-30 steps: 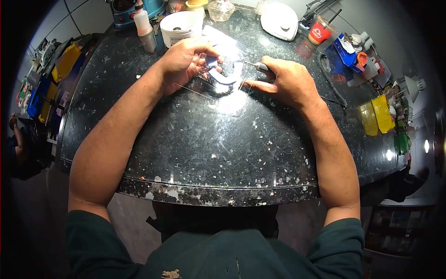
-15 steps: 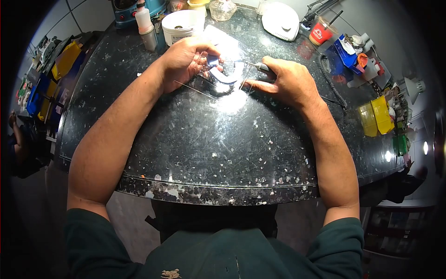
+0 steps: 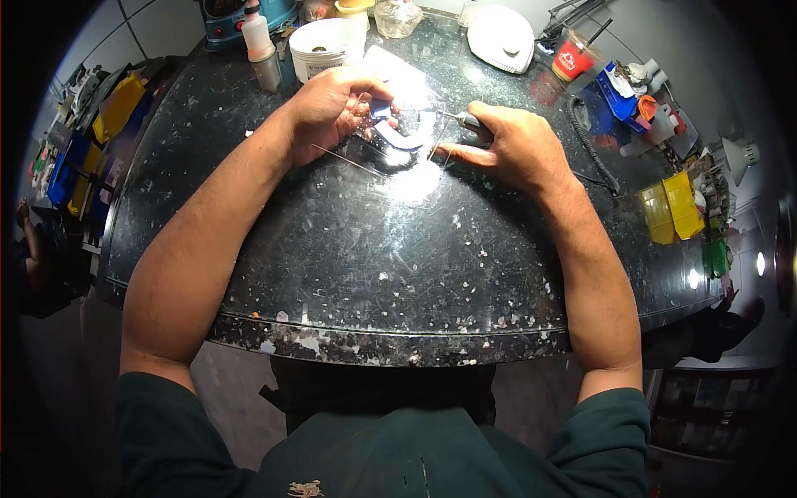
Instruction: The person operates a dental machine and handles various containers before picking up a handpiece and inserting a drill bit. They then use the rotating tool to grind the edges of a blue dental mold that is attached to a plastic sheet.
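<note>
My left hand (image 3: pixel 336 104) is closed on a curved, U-shaped white and blue piece (image 3: pixel 407 139), near the back middle of the dark worktop. Glare washes out part of this piece. In my right hand (image 3: pixel 510 141) is a slim grey handpiece (image 3: pixel 467 120), its thin metal tip pointing left at the right side of the curved piece. Whether the tip touches it cannot be made out. Thin wires (image 3: pixel 353 162) stick out below and left of the curved piece, close to the worktop (image 3: pixel 390 257).
Behind my left hand stand a white tub (image 3: pixel 325 46) and a bottle (image 3: pixel 256 35). A white device (image 3: pixel 501 37), a red cup (image 3: pixel 573 56), a coiled cable (image 3: pixel 594 149) and yellow bins (image 3: pixel 672 207) are to the right. Another person's arm (image 3: pixel 35 241) shows far left.
</note>
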{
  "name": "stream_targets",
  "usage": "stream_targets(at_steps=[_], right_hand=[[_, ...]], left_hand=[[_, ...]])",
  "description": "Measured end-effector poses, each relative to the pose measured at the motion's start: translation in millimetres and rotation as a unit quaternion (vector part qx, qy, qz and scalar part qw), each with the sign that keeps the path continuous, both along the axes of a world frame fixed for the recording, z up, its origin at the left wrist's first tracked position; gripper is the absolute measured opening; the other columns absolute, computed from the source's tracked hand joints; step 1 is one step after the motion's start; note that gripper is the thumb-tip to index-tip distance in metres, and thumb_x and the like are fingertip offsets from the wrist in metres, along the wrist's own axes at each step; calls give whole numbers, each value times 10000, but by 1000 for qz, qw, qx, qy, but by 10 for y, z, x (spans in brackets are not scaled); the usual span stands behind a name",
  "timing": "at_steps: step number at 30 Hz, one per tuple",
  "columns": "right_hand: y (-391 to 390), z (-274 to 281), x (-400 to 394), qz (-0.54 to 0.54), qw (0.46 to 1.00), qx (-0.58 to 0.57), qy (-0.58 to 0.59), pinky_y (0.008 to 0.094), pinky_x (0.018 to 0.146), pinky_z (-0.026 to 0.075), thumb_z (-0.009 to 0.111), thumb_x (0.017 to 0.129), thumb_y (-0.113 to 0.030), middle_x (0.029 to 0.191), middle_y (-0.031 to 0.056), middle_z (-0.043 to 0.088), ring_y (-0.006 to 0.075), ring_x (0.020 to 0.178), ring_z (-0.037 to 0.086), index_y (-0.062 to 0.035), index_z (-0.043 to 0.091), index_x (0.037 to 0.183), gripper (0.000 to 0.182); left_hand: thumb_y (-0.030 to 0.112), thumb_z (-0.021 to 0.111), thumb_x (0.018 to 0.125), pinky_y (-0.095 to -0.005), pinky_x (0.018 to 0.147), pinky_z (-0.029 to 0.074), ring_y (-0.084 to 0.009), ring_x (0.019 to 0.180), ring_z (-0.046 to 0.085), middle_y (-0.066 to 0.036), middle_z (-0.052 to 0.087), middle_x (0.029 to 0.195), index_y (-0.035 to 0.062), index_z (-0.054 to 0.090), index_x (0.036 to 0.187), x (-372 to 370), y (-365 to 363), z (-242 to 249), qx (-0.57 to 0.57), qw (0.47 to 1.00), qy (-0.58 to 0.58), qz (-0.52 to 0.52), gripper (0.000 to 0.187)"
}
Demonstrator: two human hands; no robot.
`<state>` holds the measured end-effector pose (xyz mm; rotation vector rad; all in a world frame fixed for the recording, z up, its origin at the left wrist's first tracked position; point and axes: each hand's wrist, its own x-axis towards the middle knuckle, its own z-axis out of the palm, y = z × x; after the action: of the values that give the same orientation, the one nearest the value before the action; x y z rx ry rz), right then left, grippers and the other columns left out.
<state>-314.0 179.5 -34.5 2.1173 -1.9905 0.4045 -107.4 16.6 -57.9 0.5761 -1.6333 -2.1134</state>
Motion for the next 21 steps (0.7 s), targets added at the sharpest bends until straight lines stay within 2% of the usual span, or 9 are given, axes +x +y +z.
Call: stream_targets(at_steps=[2, 3, 5, 8, 9, 11, 21], right_hand=[[4, 31, 20, -18, 1000, 22, -8, 441, 647, 535, 692, 789, -630, 749, 124, 670, 345, 738, 675, -90, 632, 820, 544], [2, 18, 11, -18, 1000, 22, -9, 441, 647, 535, 692, 789, -630, 749, 124, 670, 345, 738, 675, -90, 632, 820, 544], [-2, -19, -16, 8, 1000, -10, -3, 404, 606, 515, 769, 778, -520, 703, 121, 632, 320, 677, 653, -73, 645, 927, 487], [-3, -11, -14, 3, 1000, 3, 2, 400, 608, 517, 770, 781, -510, 710, 124, 637, 316, 678, 655, -73, 650, 940, 480], [-2, -4, -8, 2, 1000, 3, 2, 400, 608, 517, 770, 781, -510, 710, 124, 637, 316, 678, 655, -73, 650, 940, 480], [0, 12, 9, -5, 1000, 7, -17, 442, 644, 534, 692, 789, -627, 735, 124, 663, 347, 731, 673, -87, 627, 808, 544], [1, 11, 7, -6, 1000, 14, -5, 443, 648, 535, 685, 796, -628, 741, 126, 667, 348, 739, 675, -88, 631, 818, 543]], left_hand=[[158, 623, 906, -253, 605, 550, -178, 800, 699, -125, 655, 869, -40, 593, 1048, 5, 12, 15, -5, 1000, 4, -2, 245], [159, 620, 908, -255, 607, 551, -178, 802, 699, -124, 655, 868, -41, 594, 1050, 5, 4, 9, -3, 1000, 0, -3, 246], [159, 617, 911, -256, 609, 552, -178, 804, 699, -122, 654, 866, -42, 595, 1051, 9, -12, -11, -2, 1000, -5, -3, 246], [162, 608, 919, -256, 616, 554, -172, 794, 697, -124, 658, 865, -41, 598, 1056, 12, -22, -31, -8, 1000, -6, 0, 246], [164, 603, 922, -256, 618, 554, -170, 789, 696, -125, 661, 864, -40, 600, 1059, 10, -21, -28, -11, 1000, -6, -1, 245], [165, 598, 926, -255, 621, 554, -167, 784, 695, -126, 664, 862, -39, 602, 1061, 8, -11, -16, -14, 1000, -5, -2, 245], [162, 606, 916, -254, 612, 551, -167, 777, 700, -128, 673, 864, -37, 597, 1068, 8, 3, 0, -16, 1000, -12, 0, 250]])
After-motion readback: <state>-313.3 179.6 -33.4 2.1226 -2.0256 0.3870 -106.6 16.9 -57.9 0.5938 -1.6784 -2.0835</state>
